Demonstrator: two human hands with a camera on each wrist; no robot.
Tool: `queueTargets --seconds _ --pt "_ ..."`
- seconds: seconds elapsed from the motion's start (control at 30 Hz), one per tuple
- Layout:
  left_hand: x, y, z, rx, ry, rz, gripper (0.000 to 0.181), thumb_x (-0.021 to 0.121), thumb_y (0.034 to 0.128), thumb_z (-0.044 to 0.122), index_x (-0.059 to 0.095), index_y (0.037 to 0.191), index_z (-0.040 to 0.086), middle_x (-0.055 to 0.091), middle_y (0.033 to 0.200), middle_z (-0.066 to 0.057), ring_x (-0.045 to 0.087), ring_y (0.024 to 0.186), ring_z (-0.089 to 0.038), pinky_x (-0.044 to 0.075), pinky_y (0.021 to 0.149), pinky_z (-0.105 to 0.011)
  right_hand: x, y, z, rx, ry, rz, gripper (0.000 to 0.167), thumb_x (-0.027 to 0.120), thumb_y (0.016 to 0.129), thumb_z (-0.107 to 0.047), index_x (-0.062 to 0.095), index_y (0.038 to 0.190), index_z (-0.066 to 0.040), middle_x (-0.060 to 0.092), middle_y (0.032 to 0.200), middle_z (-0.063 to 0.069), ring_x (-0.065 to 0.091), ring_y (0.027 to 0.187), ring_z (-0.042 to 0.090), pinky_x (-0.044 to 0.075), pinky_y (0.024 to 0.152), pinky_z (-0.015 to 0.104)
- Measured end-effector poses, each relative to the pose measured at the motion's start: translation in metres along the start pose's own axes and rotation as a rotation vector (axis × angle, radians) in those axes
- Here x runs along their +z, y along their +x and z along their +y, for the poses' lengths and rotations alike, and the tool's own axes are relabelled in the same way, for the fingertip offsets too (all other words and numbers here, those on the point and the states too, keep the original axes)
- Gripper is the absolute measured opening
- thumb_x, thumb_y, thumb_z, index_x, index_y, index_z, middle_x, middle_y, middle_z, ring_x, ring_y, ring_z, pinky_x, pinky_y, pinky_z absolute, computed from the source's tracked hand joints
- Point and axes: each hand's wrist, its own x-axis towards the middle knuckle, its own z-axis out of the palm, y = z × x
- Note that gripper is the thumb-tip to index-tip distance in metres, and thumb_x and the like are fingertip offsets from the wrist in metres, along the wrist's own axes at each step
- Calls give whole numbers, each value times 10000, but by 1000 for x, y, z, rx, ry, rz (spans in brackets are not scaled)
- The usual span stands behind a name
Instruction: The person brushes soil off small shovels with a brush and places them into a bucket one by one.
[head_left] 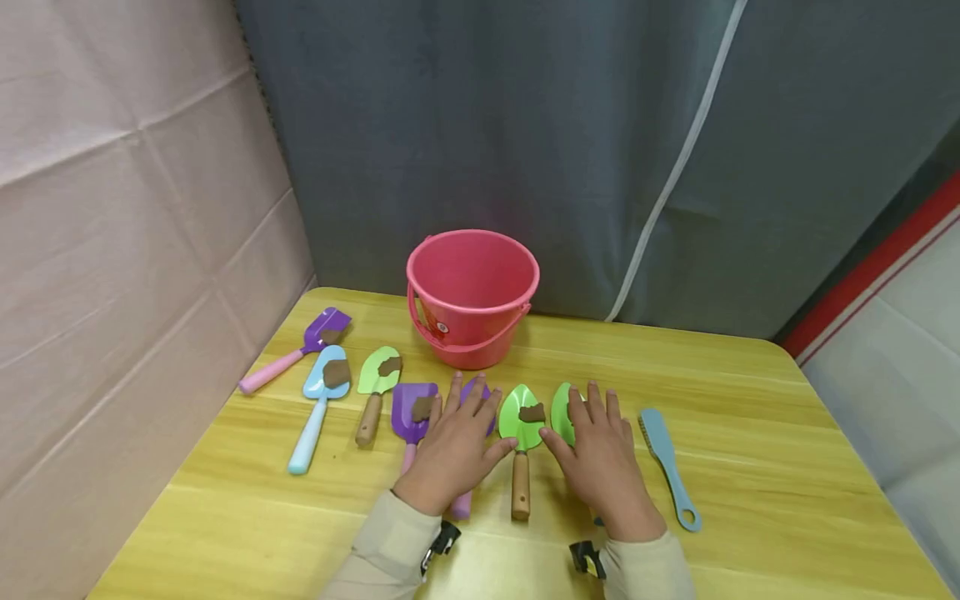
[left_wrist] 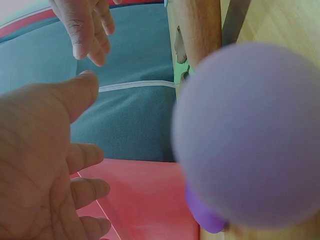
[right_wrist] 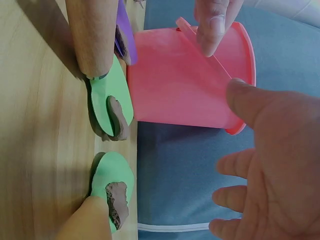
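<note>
My left hand [head_left: 455, 446] is spread, palm down, above two purple toy shovels with pink handles. It partly covers the square-bladed purple shovel [head_left: 405, 400] and most of the other, whose handle end [head_left: 461, 507] shows. My right hand [head_left: 603, 467], also spread and holding nothing, partly hides a green trowel [head_left: 560, 412]. Between the hands lies another green trowel [head_left: 521, 487] with a wooden handle and a brown clay-like lump [head_left: 532, 413] on its blade. Both wrist views show the fingers raised off the table, apart from the tools.
A pink bucket [head_left: 472, 333] stands at the back. Farther left lie a purple shovel [head_left: 272, 371], a light blue shovel [head_left: 308, 437] and a pale green trowel [head_left: 369, 421], each with a brown lump. A blue brush [head_left: 667, 458] lies at right. A grey curtain [head_left: 487, 108] hangs behind.
</note>
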Motion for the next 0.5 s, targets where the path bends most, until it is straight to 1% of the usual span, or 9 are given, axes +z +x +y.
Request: queueTargets --seconds 0.13,0.2,0.3,0.4,0.5 --pt "-1 1 0 6 -14 2 715 580 940 568 445 1498 144 289 1591 -142 109 1474 -429 161 1107 -680 -1 0 0 3 5 -1 739 583 980 -459 373 1489 33 202 1569 306 91 1437 531 194 1040 749" --pt "-2 2 1 11 -32 2 710 590 938 560 447 1497 146 286 1591 -148 91 1477 -426 166 1103 -684 -1 -1 1 6 8 -4 731 592 978 -451 385 1483 35 198 1569 309 91 1435 535 192 1044 745" --pt "-3 3 1 24 -65 -5 699 593 940 553 451 1495 152 284 1592 -146 98 1477 -419 190 1104 -670 -2 -1 3 4 9 -8 717 611 973 -430 400 1471 41 195 1562 325 105 1427 549 206 1047 736" --pt "-3 6 1 62 -97 -22 664 588 952 538 483 1472 137 306 1580 -156 152 1468 -419 210 1128 -613 -4 0 7 -18 12 -8 698 628 967 -416 424 1453 42 214 1545 347 143 1410 567 242 1040 725" --pt "-6 10 2 122 -126 -63 600 593 964 501 531 1433 133 337 1562 -167 210 1453 -421 199 1147 -574 -11 1 17 -54 18 -17 665 649 962 -384 446 1433 39 247 1522 363 193 1392 575 271 1025 724"
